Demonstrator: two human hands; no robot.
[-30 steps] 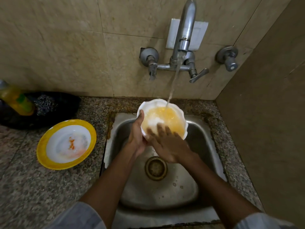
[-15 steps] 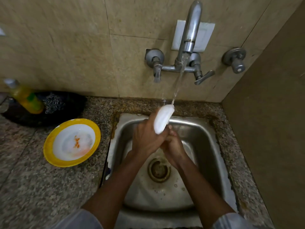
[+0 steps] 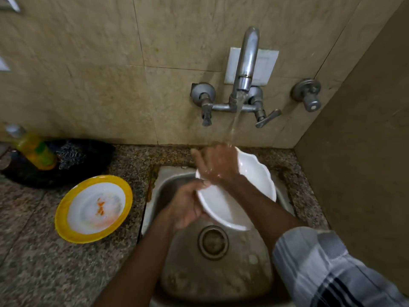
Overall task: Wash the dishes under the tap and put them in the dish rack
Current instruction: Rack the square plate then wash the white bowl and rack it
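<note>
step: rinsing white scalloped plastic bowl (image 3: 254,187) over steel sink (image 3: 212,273), tap stream (image 3: 235,116) running
left hand (image 3: 188,204): gripping bowl's near rim
right hand (image 3: 218,163): flat, fingers spread, rubbing inside, under stream
next: probably rack, not in view; dirty yellow-rimmed plate (image 3: 94,208) waits on counter

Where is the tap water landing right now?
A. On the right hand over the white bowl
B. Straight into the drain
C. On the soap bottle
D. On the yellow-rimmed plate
A: the stream ends on the right hand above the white bowl.
</note>
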